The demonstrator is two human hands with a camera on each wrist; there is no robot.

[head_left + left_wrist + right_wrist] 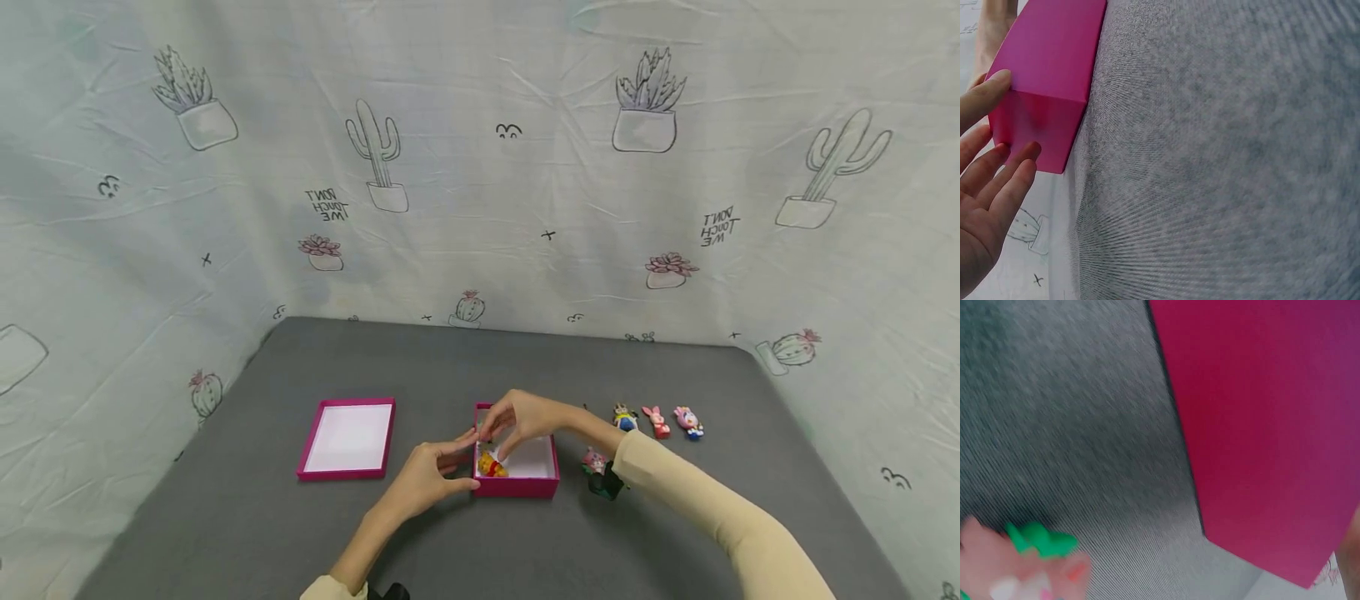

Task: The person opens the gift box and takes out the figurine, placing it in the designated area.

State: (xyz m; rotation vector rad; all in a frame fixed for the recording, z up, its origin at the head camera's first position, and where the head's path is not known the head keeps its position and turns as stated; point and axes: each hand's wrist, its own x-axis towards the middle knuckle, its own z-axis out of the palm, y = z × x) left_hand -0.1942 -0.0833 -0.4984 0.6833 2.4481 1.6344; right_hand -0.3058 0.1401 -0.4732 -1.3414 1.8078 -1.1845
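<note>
An uncovered pink box (516, 488) with a white inside stands on the grey table. In it, near the front left corner, lies a small yellow bear figurine (492, 465) with a red top. My left hand (426, 477) holds the box's left side, thumb at the front corner and fingers along the left wall (1035, 134). Reaching in over the rim, my right hand (517, 418) has bent fingers pointing down, with its thumb tip close above the bear. I cannot tell whether anything is between the right fingertips. The right wrist view shows the box's outer wall (1260, 437).
The pink-rimmed white lid (348, 437) lies to the left. Right of the box sits a pink figurine (594, 460) with green parts, close under my right forearm. Farther right stand a figurine in blue (624, 418), a pink rabbit (657, 422) and a purple-pink figurine (688, 422).
</note>
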